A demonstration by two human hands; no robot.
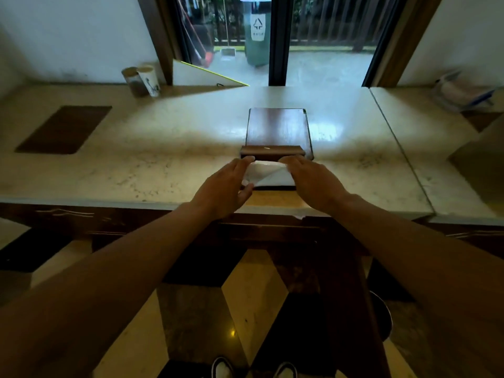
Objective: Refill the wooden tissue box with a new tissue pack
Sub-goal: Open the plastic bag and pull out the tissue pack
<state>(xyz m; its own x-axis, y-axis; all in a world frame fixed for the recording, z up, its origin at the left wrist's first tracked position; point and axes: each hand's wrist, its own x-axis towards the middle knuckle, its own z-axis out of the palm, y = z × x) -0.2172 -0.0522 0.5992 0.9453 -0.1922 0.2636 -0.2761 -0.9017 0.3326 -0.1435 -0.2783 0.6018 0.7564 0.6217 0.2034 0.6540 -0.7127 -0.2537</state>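
Observation:
A dark wooden tissue box [271, 151] stands near the front edge of the marble counter [163, 165], with its hinged lid [278, 129] laid open and flat behind it. A white tissue pack [268, 174] lies in the open box, one top sheet folded over. My left hand [229, 186] holds the pack's left end, with the thumb under its near corner. On the pack's right end rests my right hand [311, 178], fingers pressing down near the box's back wall. The hands hide both ends of the pack.
Two cups [141, 80] stand at the back left by the window frame. A white board [201, 76] leans on the sill. A plastic-wrapped bundle [463, 91] lies at the back right. A dark inlay [64, 129] marks the counter's left.

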